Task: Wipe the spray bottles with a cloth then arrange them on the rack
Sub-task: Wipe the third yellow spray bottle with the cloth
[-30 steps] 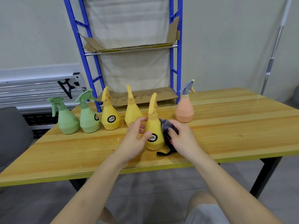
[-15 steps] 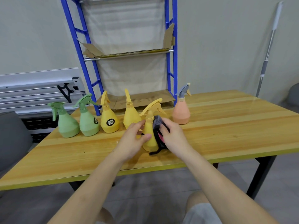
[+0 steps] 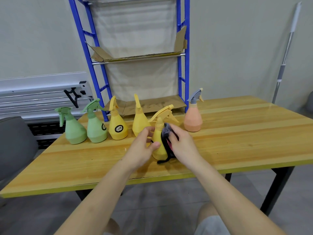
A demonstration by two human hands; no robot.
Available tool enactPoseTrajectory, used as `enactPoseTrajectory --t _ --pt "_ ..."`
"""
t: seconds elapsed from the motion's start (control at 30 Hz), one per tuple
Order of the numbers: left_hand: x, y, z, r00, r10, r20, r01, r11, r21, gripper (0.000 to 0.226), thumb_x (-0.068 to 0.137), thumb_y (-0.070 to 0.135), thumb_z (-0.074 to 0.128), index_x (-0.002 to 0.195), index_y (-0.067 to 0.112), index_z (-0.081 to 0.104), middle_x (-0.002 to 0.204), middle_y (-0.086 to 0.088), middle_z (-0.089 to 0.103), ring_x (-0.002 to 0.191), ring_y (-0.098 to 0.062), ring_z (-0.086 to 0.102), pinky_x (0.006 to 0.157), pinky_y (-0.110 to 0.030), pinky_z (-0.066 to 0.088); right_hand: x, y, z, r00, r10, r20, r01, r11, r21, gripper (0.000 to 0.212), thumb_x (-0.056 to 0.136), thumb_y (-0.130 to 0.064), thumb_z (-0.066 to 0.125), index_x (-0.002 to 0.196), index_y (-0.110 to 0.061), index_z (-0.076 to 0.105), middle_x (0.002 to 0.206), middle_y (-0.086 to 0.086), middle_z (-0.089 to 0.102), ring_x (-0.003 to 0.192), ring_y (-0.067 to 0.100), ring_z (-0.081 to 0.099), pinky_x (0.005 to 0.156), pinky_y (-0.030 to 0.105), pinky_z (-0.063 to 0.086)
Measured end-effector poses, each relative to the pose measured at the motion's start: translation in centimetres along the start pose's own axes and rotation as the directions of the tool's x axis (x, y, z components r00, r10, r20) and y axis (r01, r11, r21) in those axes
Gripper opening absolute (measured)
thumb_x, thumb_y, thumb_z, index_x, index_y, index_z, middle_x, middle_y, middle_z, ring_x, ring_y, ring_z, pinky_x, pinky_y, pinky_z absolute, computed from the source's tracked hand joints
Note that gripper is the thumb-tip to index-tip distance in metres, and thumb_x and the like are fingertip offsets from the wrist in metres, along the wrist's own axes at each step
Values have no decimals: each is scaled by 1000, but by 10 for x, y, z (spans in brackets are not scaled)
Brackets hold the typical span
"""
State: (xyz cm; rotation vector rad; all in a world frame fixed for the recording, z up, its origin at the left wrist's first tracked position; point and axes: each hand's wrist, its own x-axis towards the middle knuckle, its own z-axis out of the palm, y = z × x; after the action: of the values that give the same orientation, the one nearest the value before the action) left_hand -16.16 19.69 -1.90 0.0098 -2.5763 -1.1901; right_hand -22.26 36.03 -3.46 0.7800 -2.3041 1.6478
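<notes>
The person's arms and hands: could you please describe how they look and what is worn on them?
Both forearms are bare right up to the bottom of the picture, with no sleeves in view. The left hand and the right hand wear no gloves, and no watch, ring or bracelet shows on them.

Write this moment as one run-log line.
stage: wiping | left hand: grips yellow bottle | right hand: presses cloth on it | rack: no bottles

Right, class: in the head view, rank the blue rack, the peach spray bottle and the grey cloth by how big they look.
1. Blue rack, clearly largest.
2. Peach spray bottle.
3. Grey cloth, though the right hand hides part of it, so its full size is unsure.
</notes>
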Motion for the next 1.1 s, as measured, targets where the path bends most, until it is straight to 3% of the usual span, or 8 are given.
enactPoseTrajectory --t 0.17,0.3,0.4,0.5,0.7,0.93,1.1 --pt "2 -3 9 998 -5 -60 5 1000 -9 50 98 24 69 141 28 44 129 7 54 115 -11 55 97 -28 47 -4 23 -7 999 41 32 -34 979 -202 27 106 -15 48 121 -22 69 99 1 74 91 27 66 82 46 55" --pt "5 -4 14 995 -32 -93 31 999 -14 54 96 27 71 143 26 44 134 3 51 118 -15 54 102 -32 48 -11 29 -17 996 71 45 -56 961 -272 29 105 -16 52 124 -27 72 104 -2 77 95 25 67 82 41 55" --pt "7 -6 17 990 -54 -133 55 999 3 57 93 36 74 142 30 45 131 3 51 116 -15 56 103 -40 50 -13 28 -20 999 45 14 -42 983 -181 21 103 -16 57 105 -28 74 92 -10 75 87 17 67 77 36 53" --pt "10 -4 26 978 -73 -196 87 994 63 58 90 48 72 140 34 46 124 6 47 119 -17 55 105 -50 48 -17 26 -16 999 14 -51 -19 995 -95 22 102 -13 59 100 -28 74 89 -12 75 86 12 68 78 33 54" --pt "15 5 41 954 -129 -270 139 990 18 59 88 54 73 136 33 46 120 7 40 124 -23 53 106 -51 47 -24 19 -18 991 15 -134 -6 997 72 33 105 -7 54 126 -22 74 111 -18 76 108 -1 68 91 16 53" --pt "11 5 36 942 -150 -299 130 988 -86 49 95 44 68 138 31 49 131 0 45 123 -17 53 106 -37 48 -16 10 -29 971 -29 -239 44 997 58 30 104 -7 56 122 -23 75 112 -22 74 108 -9 64 90 8 47" --pt "12 2 31 954 -115 -275 101 993 -65 37 98 37 67 132 33 55 125 1 51 116 -19 57 103 -41 51 -3 5 -21 976 -56 -209 63 998 27 35 104 -2 53 126 -21 74 114 -15 75 107 -13 63 88 4 46"
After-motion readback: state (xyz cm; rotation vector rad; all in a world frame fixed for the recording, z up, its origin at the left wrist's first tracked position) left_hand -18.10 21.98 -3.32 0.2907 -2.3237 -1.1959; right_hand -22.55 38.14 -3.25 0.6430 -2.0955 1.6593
